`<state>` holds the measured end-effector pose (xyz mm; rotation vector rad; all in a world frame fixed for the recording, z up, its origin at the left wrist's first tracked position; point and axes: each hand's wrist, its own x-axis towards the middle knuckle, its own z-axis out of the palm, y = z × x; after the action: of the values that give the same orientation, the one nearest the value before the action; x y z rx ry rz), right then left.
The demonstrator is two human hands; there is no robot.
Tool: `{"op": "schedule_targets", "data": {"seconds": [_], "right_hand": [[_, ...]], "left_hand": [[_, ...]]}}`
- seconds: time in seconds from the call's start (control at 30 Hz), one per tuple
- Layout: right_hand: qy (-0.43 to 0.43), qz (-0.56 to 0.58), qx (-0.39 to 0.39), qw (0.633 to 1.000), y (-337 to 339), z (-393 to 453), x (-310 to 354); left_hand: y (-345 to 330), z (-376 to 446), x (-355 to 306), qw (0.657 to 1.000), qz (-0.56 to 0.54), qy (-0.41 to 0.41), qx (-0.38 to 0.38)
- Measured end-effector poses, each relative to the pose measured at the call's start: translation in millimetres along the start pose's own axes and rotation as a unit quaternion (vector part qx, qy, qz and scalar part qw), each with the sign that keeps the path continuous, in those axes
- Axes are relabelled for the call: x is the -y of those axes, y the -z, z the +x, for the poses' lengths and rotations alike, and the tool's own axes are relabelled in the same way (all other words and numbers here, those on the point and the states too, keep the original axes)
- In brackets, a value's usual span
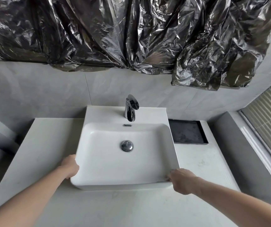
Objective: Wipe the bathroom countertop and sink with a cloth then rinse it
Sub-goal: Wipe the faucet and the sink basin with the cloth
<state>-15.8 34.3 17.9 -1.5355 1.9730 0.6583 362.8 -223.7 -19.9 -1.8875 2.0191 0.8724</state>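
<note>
My left hand rests against the near left corner of the white basin, its fingers tucked down out of sight behind the rim, so I cannot tell whether they are curled or flat. My right hand sits at the near right corner, fingers bent over the edge and touching the rim, holding nothing that I can make out. I see no cloth anywhere: not in either hand, not in the bowl, not on the table to either side. So the wiping has, I judge, not started, and the first thing I need is the cloth itself, which must lie somewhere outside this view. The basin stands between my two hands, its long side running left to right across me, the drain in the middle and the chrome tap at the far rim, straight ahead. Beyond my right hand, against the wall, lies a black tray; that hand is the nearer one to it, and to the wider stretch of table.
</note>
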Motion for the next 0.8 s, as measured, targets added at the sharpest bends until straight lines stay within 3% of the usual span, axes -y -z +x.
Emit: {"op": "schedule_targets", "data": {"seconds": [0.23,0.4,0.57,0.8], "right_hand": [[0.094,-0.135,-0.061,0.984,3.5,51.2,-28.7],[0.07,-0.194,-0.092,0.974,10.2,107.3,-52.3],[0.019,-0.071,-0.169,0.983,20.0,150.7,-66.1],[0.04,-0.082,-0.21,0.974,67.2,170.2,-71.4]], "left_hand": [[-12.5,1.7,-4.1,0.997,0.047,0.035,-0.047],[-16.0,0.7,-7.3,0.995,0.049,0.045,-0.072],[-20.5,2.7,-8.2,0.994,0.042,0.061,-0.078],[-19.2,8.2,-7.0,0.995,0.018,0.066,-0.074]]}}
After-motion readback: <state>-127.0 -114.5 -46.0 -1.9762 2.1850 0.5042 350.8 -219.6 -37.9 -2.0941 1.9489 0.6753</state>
